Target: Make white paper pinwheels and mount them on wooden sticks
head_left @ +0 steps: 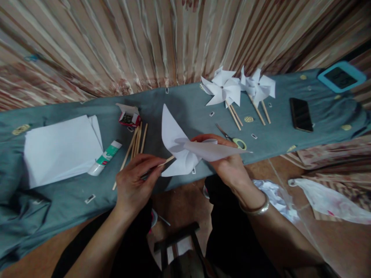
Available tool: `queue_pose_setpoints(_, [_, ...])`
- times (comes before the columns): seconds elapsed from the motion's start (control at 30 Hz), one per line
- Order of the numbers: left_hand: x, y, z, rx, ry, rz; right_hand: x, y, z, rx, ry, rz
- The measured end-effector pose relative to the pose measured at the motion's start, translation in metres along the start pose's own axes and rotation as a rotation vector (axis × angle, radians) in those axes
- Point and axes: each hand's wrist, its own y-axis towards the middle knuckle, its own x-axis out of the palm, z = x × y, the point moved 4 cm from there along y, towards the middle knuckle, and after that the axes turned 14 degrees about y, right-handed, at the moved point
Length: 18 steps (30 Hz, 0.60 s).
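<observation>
Now a white paper pinwheel (185,152) is held just above the near edge of the worktop (185,104), which is draped in a grey-blue cloth. The right hand (228,162) is closed around the folded centre of the pinwheel, fingers curled over the top and thumb hidden beneath the paper. A thin wooden stick (165,162) is pinched between the thumb and fingertips of the left hand (135,185), and its tip is pressed against the back of the pinwheel. Just behind the left hand, a loose bundle of sticks (136,143) is seen lying on the cloth, with a glue tube (104,157) beside it and a stack of white paper (60,148) further left. A small open box (129,116) is set just beyond the bundle. Scissors (232,137) with green handles are laid close behind the right hand. Two finished pinwheels (240,90) on sticks are placed at the far edge, a dark phone (300,114) to their right, and a blue-framed tablet (341,76) at the far right corner.
</observation>
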Motion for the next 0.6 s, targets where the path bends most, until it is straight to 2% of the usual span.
queue_pose_setpoints(0.4, [0.002, -0.001, -0.001, 0.075, 0.051, 0.037, 0.002, 0.006, 0.016, 0.024, 0.041, 0.037])
queue_pose_setpoints(0.6, [0.010, -0.001, -0.009, 0.009, -0.012, -0.037, 0.000, 0.012, 0.025, 0.061, 0.070, 0.040])
